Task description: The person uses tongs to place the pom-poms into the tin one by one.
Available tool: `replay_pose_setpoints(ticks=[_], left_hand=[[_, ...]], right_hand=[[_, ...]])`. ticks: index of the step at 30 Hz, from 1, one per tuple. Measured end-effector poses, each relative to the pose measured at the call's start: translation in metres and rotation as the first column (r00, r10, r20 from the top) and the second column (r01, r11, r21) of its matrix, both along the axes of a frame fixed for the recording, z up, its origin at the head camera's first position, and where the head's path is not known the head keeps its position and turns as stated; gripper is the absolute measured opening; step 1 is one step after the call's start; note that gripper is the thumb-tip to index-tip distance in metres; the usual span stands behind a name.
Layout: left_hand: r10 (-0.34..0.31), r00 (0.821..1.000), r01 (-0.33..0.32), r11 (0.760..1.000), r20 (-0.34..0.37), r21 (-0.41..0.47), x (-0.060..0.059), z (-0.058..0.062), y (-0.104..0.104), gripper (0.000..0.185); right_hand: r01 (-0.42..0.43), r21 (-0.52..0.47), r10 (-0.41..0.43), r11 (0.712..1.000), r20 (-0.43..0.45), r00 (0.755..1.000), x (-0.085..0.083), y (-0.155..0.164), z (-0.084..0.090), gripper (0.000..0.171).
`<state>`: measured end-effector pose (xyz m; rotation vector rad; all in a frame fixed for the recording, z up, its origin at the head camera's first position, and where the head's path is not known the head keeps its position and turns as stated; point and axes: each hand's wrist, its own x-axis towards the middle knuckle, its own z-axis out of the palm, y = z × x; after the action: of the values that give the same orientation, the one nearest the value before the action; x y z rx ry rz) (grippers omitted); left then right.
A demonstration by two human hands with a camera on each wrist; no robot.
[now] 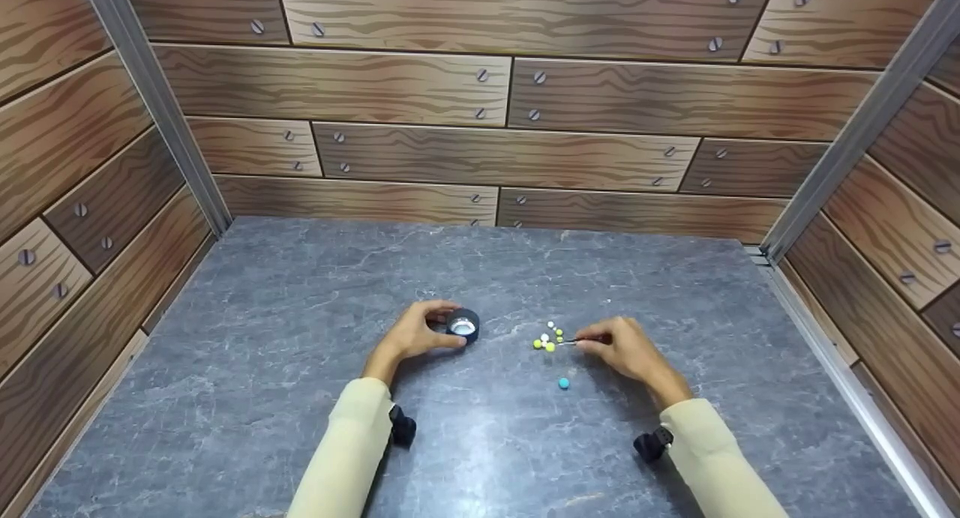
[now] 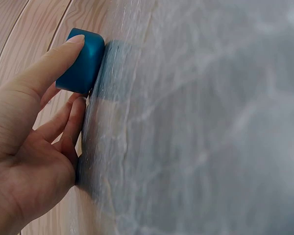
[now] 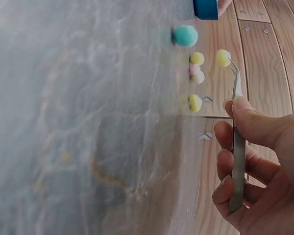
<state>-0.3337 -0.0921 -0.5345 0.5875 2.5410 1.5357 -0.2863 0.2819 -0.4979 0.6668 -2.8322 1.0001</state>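
Head view: left hand (image 1: 411, 335) grips cup (image 1: 463, 325) | right hand (image 1: 626, 347) pinches tweezers (image 3: 237, 142), tips closed on yellow ball (image 3: 223, 58)

Tabletop (image 1: 300, 368): grey stone with pale marbled veins. Walls (image 1: 420, 91): brown wood-grain planks with printed silver screws. Cup (image 1: 463, 326): dark blue outside, silvery inside. Balls (image 1: 549, 338): yellow, with pale pink and white among them. Single ball (image 1: 563, 384): teal. Tweezers (image 3: 237, 147): silver metal. Sleeves (image 1: 349, 450): cream.
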Motion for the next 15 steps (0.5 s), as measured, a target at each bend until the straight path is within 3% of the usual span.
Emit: replay_pose_setpoints(ticks=[15], left_hand=[[0.001, 1.0, -0.001, 1.0, -0.001, -0.003, 0.0, 0.001, 0.0, 0.058]], right_hand=[[0.014, -0.026, -0.014, 1.0, 0.002, 1.0, -0.005, -0.017, 0.006, 0.014]])
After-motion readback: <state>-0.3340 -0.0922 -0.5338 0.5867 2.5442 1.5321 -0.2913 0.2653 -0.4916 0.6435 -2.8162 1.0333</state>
